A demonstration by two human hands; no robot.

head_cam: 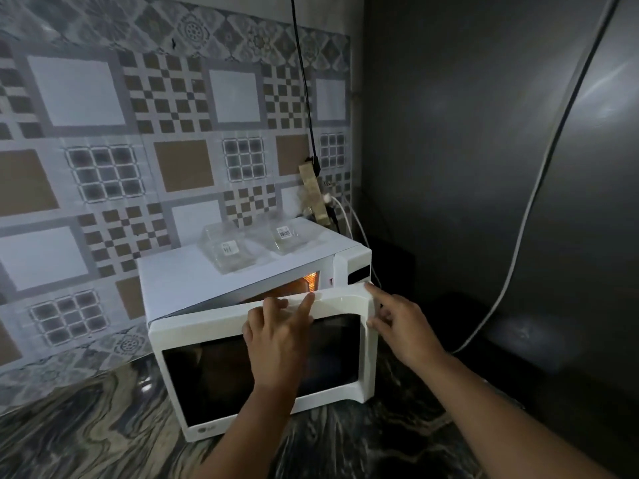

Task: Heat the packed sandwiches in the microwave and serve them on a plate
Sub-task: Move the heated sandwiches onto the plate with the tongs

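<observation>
Marbled counter (86,426), microwave (221,281), tiled wall (103,133)

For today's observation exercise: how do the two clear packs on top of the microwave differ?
The left pack sits nearer the microwave's front edge; the right pack sits further back, toward the wall. The left pack's white label faces the front on its lower side; the right pack's label lies on top. Both are clear plastic, closed, and resting on the white microwave.

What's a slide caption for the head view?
Both hands, left and right, on the partly open door of a lit white microwave; two clear plastic sandwich packs sit on top.
</observation>
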